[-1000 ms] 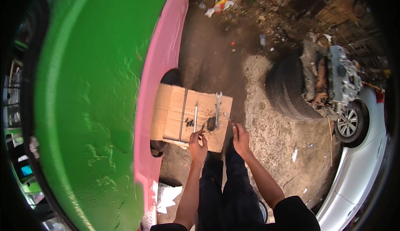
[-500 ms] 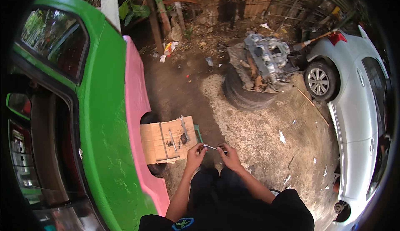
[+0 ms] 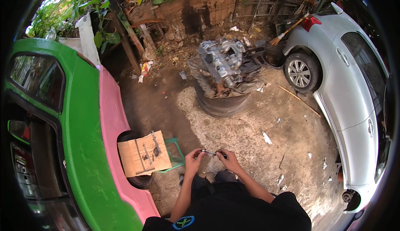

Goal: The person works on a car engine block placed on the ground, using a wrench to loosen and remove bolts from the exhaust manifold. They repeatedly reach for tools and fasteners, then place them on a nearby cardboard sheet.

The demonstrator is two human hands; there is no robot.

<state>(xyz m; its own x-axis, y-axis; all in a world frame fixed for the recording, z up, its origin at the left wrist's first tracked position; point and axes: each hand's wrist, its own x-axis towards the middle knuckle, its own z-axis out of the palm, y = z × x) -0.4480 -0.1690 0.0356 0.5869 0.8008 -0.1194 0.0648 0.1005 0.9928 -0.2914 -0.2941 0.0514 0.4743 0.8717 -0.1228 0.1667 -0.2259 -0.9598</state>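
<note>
In front of my body, both hands hold a thin metal rod-like tool (image 3: 209, 152) between them; its exact kind is too small to make out. My left hand (image 3: 193, 162) pinches the left end with its fingertips. The darker right end is in the closed fingers of my right hand (image 3: 229, 160). To the left of my hands lies a cardboard sheet (image 3: 127, 158), bearing a wrench (image 3: 155, 140), long thin metal pieces and small dark bits. A green frame (image 3: 182, 155) shows beside the cardboard, nearest my left hand.
A green and pink car (image 3: 110, 110) stands close on the left, a silver car (image 3: 348, 85) on the right. Ahead, a metal engine part (image 3: 223, 62) rests on a cloth-covered tire (image 3: 221, 107). A stick (image 3: 299, 100) and litter lie on the concrete.
The view has shifted, so the cardboard, the cars and the engine part appear further left. More of the green frame shows now. Both hands keep hold of the rod-like tool.
</note>
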